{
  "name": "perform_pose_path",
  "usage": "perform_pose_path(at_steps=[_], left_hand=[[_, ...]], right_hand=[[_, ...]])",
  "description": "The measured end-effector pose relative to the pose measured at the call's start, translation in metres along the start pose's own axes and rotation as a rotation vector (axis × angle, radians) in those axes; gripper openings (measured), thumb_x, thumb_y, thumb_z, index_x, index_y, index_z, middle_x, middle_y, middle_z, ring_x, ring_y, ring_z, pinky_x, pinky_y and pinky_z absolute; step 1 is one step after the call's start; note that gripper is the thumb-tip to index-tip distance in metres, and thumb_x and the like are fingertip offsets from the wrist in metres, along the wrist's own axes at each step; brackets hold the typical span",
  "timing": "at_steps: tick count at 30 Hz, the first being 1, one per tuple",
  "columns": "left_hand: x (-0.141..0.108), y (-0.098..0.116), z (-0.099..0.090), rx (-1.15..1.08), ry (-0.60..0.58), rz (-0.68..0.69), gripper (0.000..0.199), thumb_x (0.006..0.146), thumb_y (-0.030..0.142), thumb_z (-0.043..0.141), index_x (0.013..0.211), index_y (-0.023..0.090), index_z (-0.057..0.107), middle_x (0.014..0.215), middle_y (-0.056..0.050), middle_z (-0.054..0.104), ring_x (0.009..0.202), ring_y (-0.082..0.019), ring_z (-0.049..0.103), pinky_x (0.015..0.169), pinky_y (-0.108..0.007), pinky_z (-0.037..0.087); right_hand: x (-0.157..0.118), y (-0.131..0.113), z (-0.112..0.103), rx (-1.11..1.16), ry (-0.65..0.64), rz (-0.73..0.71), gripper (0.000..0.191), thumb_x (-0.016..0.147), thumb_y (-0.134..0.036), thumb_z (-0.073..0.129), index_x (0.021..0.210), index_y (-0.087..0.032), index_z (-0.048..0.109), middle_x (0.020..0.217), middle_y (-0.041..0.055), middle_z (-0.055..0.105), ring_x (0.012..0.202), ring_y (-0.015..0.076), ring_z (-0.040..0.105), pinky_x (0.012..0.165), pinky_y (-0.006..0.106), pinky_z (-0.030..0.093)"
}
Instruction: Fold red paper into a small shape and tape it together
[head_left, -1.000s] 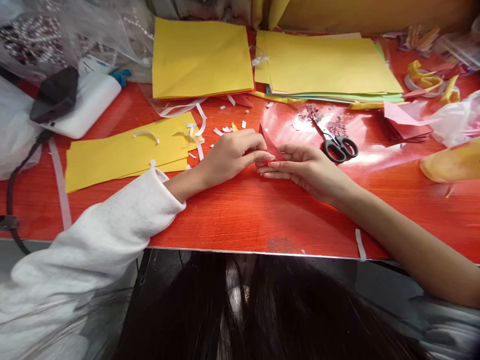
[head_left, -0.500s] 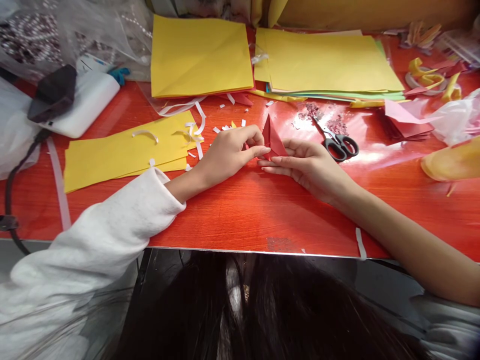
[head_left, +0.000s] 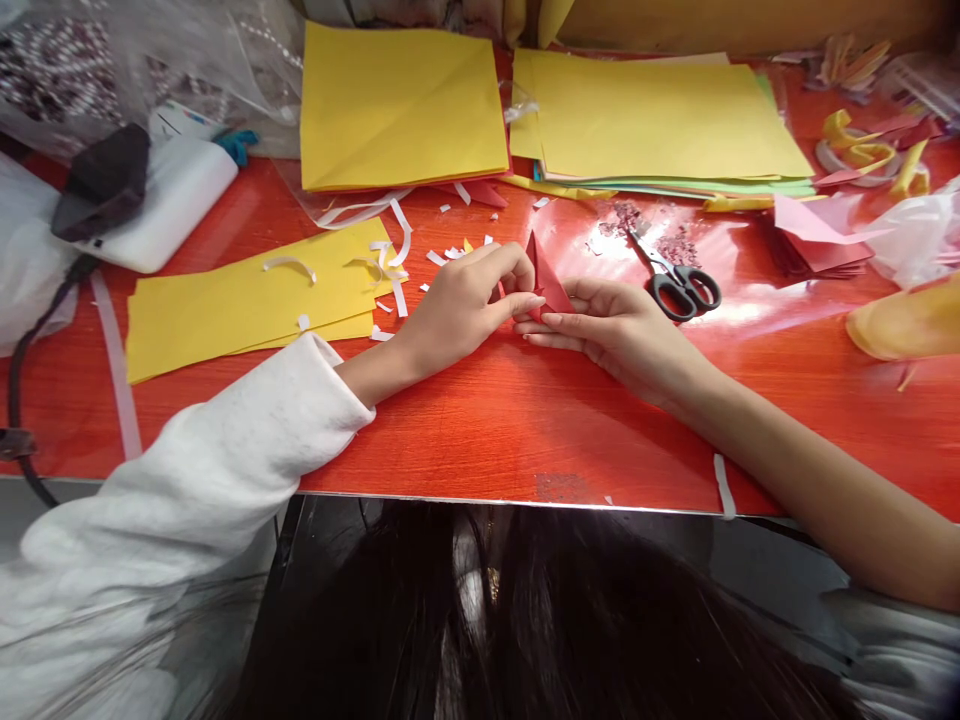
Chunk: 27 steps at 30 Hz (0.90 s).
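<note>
A folded piece of red paper (head_left: 550, 285), with a pointed top, is held just above the red table (head_left: 450, 430). My left hand (head_left: 480, 300) pinches its left side between thumb and fingers, hiding part of it. From the right, my right hand (head_left: 611, 325) grips the lower right edge, thumb on the near face and fingers behind. To the right of that hand lie scissors (head_left: 682, 290) with black handles, partly spread. Small white paper scraps (head_left: 450, 253) are scattered beyond my left hand.
Yellow sheets (head_left: 405, 110) and a second stack (head_left: 667, 120) lie at the back. Yellow strips (head_left: 255, 290) sit at left, near a white box-shaped device (head_left: 172, 200) with a black cable. Pink and red paper squares (head_left: 821, 235) and a yellowish cylinder (head_left: 900, 325) are at right.
My left hand has shifted very slightly to the right along the red paper, whose tip leans a little further left. The right hand keeps its hold.
</note>
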<state>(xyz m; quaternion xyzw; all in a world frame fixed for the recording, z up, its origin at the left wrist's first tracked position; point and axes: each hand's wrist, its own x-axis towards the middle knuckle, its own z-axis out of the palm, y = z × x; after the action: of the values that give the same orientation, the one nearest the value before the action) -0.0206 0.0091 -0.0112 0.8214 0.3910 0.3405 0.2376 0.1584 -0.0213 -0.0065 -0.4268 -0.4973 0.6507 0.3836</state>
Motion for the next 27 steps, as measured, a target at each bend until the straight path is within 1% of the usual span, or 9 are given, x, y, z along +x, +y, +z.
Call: perform_pose_path(at_steps=[7, 10, 15, 18, 21, 27], left_hand=[[-0.0007, -0.0012, 0.0014, 0.001, 0.007, 0.022, 0.006, 0.082, 0.015, 0.059, 0.078, 0.017, 0.056, 0.075, 0.000, 0.058, 0.069, -0.011, 0.052, 0.066, -0.026, 0.044], [-0.0010, -0.0008, 0.0025, -0.022, 0.008, 0.023, 0.006, 0.081, 0.014, 0.060, 0.078, 0.016, 0.055, 0.075, 0.001, 0.058, 0.069, -0.010, 0.053, 0.066, -0.025, 0.045], [-0.0019, 0.0007, 0.0038, -0.105, -0.006, -0.014, 0.006, 0.080, 0.013, 0.060, 0.080, 0.016, 0.055, 0.075, 0.001, 0.059, 0.068, -0.009, 0.055, 0.065, -0.025, 0.046], [-0.0019, 0.0014, 0.0037, -0.150, -0.022, -0.049, 0.006, 0.080, 0.014, 0.060, 0.081, 0.017, 0.055, 0.074, 0.001, 0.059, 0.066, -0.009, 0.055, 0.063, -0.025, 0.046], [-0.0016, 0.0020, 0.0034, -0.178, -0.038, -0.080, 0.005, 0.081, 0.016, 0.059, 0.081, 0.017, 0.054, 0.075, 0.000, 0.060, 0.066, -0.010, 0.056, 0.061, -0.025, 0.046], [-0.0012, 0.0029, 0.0030, -0.237, -0.042, -0.087, 0.007, 0.081, 0.014, 0.059, 0.080, 0.017, 0.053, 0.076, 0.001, 0.062, 0.067, -0.009, 0.058, 0.062, -0.024, 0.048]], right_hand=[[0.0000, -0.0009, -0.0016, 0.014, -0.035, 0.006, 0.016, 0.078, -0.021, 0.071, 0.092, -0.014, 0.067, 0.099, 0.0070, 0.070, 0.097, 0.0203, 0.067, 0.099, 0.037, 0.051], [0.0001, 0.0000, -0.0018, 0.009, -0.039, 0.013, 0.018, 0.076, -0.021, 0.073, 0.091, -0.013, 0.066, 0.095, 0.0066, 0.070, 0.093, 0.0194, 0.068, 0.097, 0.037, 0.052], [0.0009, 0.0014, -0.0003, 0.024, -0.011, 0.012, 0.015, 0.074, -0.020, 0.075, 0.084, -0.013, 0.066, 0.086, 0.0047, 0.069, 0.083, 0.0175, 0.070, 0.089, 0.034, 0.057], [0.0007, 0.0007, 0.0006, 0.024, -0.005, 0.016, 0.015, 0.074, -0.019, 0.075, 0.084, -0.013, 0.066, 0.086, 0.0046, 0.069, 0.081, 0.0179, 0.070, 0.089, 0.034, 0.057], [0.0001, -0.0001, 0.0011, -0.006, 0.010, 0.020, 0.017, 0.073, -0.022, 0.076, 0.084, -0.014, 0.066, 0.086, 0.0051, 0.070, 0.082, 0.0191, 0.070, 0.089, 0.036, 0.057], [-0.0002, 0.0015, 0.0005, -0.018, 0.013, 0.013, 0.018, 0.073, -0.024, 0.076, 0.084, -0.015, 0.065, 0.086, 0.0053, 0.070, 0.079, 0.0187, 0.070, 0.086, 0.036, 0.058]])
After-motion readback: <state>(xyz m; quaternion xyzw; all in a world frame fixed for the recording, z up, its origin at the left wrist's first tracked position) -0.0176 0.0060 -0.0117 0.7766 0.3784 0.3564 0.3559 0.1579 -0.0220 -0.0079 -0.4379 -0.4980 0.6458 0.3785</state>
